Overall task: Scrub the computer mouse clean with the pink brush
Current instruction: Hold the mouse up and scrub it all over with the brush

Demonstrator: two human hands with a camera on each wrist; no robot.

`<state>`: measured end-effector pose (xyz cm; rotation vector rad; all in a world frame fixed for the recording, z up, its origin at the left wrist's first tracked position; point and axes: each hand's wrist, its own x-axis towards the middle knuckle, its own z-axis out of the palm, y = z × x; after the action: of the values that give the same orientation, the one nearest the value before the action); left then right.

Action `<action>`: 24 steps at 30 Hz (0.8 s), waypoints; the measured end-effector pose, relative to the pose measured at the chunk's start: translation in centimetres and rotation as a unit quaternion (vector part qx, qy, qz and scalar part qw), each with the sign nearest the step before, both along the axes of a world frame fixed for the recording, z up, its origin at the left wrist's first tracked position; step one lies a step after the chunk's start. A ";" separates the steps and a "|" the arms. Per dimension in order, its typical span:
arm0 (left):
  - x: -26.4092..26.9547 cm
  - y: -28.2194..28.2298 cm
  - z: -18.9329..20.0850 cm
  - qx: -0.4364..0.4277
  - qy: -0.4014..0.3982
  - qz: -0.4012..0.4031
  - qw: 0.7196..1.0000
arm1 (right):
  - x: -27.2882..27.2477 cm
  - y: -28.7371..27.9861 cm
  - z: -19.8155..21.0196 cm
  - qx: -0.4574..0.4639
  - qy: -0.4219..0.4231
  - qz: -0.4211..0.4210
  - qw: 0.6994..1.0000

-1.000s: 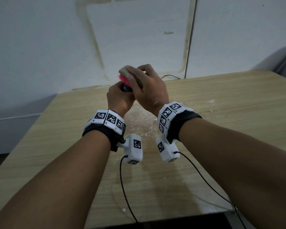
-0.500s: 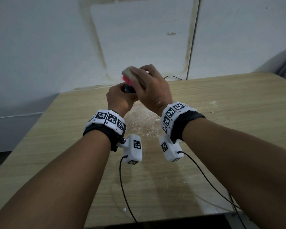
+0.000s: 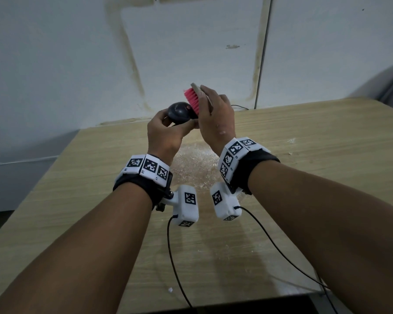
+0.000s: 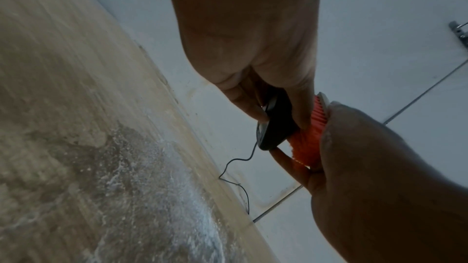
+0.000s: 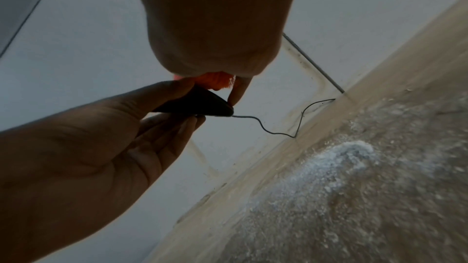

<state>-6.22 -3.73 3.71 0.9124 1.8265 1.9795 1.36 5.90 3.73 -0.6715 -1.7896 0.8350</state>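
**Mouse and brush held together above the bench**

The left hand [image 3: 166,134] was raised above the wooden bench [image 3: 304,177], its fingers [image 5: 177,127] and thumb curled round a black computer mouse [image 3: 178,112] and holding it in the air. A thin black cable [image 5: 276,127] trailed from the mouse down to the back edge of the bench, by the white wall [image 3: 55,64]. Just to the right, the pink brush's [image 3: 192,100] bristles touched the mouse's side. The right hand [image 3: 216,118] gripped the brush by its pale back, fingers wrapped round it. Below both hands, a patch of white foamy residue [image 3: 195,164] lay spread on the bench.
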 end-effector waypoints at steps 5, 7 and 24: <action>0.3 0.2 -0.4 0.023 -0.016 -0.028 0.999 | -0.2 -0.1 0.1 -0.007 0.014 0.018 1.000; 0.6 0.5 -0.5 0.030 -0.034 -0.043 0.998 | -0.4 0.2 -0.1 -0.004 0.013 0.021 1.000; -0.2 0.9 -1.2 -0.005 0.032 -0.037 0.999 | -0.5 -1.2 -0.5 0.318 -0.044 0.002 0.947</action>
<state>-6.38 -2.84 2.52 1.0354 1.8091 1.9155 0.84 4.66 3.19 -0.2788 -1.9900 0.1909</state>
